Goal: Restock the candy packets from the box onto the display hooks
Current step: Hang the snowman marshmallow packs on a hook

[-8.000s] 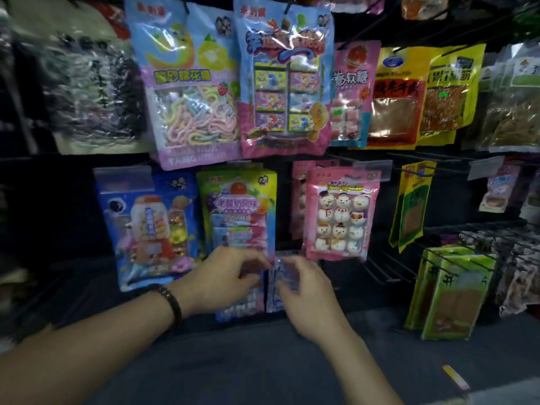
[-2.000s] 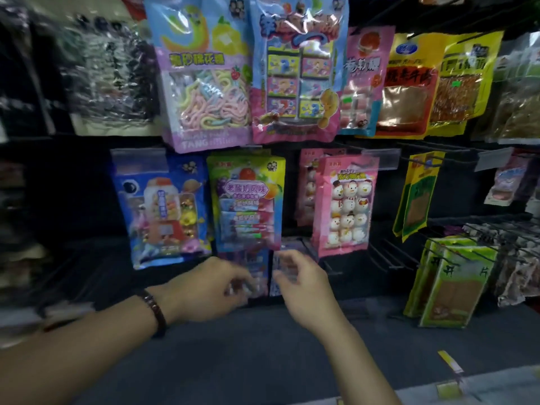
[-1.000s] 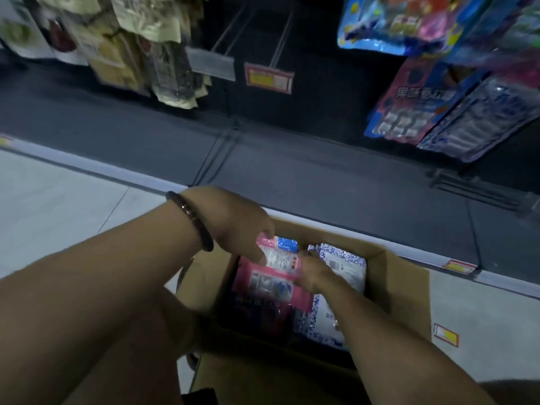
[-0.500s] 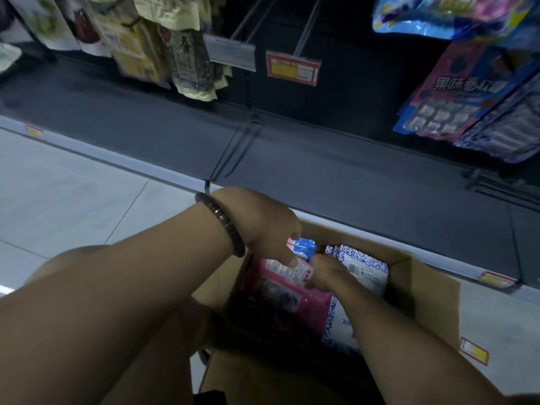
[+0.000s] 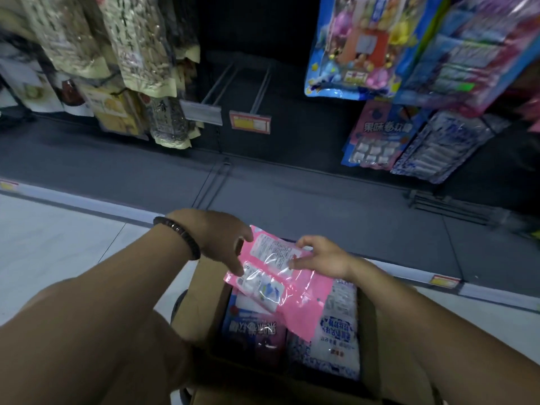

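A pink candy packet is lifted out above the open cardboard box, back side up. My left hand, with a dark bead bracelet on its wrist, grips the packet's far left corner. My right hand pinches its right edge. Inside the box lie a blue-and-red packet and a blue-and-white packet. Two bare display hooks stick out of the dark back panel, each with a price tag at its tip.
Seed and nut bags hang at upper left. Bright candy bags and a pink-and-blue packet hang at right over a dark grey base shelf. Pale floor tiles lie left of the box.
The view dropped from the hanging display to the box on the floor. Both hands went into the box and have lifted the pink packet up out of it.
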Demonstrator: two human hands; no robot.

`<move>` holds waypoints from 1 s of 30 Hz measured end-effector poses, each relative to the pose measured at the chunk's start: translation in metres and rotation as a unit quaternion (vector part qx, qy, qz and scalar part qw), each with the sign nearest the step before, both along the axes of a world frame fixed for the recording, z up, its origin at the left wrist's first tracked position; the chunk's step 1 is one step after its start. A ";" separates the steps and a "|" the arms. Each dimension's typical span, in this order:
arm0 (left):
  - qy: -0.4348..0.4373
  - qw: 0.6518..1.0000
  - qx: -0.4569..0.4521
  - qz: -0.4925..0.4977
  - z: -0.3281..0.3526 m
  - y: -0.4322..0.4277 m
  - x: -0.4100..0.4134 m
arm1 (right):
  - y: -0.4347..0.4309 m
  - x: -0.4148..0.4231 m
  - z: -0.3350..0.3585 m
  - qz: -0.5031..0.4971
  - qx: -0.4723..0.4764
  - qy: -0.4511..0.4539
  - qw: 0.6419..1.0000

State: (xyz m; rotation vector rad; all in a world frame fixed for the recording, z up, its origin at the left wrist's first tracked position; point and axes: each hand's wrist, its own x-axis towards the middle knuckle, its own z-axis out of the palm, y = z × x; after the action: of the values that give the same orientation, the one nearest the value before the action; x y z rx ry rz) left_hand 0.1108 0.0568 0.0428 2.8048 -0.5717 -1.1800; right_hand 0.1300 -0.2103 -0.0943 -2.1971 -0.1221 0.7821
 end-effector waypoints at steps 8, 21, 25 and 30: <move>-0.105 0.976 -0.182 -0.049 -0.016 -0.031 -0.020 | -0.036 -0.013 0.106 -0.198 0.181 0.035 0.963; -0.074 0.764 -0.527 0.364 0.014 -0.085 -0.036 | -0.074 -0.041 0.165 -0.274 0.400 0.056 0.873; -0.042 0.761 -0.536 0.363 0.036 -0.094 -0.042 | -0.080 -0.053 0.179 -0.247 0.288 -0.139 0.915; -0.066 0.732 -0.574 0.362 0.070 -0.128 -0.030 | -0.101 -0.054 0.192 -0.260 0.261 -0.267 0.890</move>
State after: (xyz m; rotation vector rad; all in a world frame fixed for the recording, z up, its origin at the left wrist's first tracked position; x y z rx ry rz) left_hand 0.0810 -0.0714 0.1129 1.6772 -0.0612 -0.2369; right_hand 0.0763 -0.3117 0.0975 -1.7383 -0.0073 -0.1628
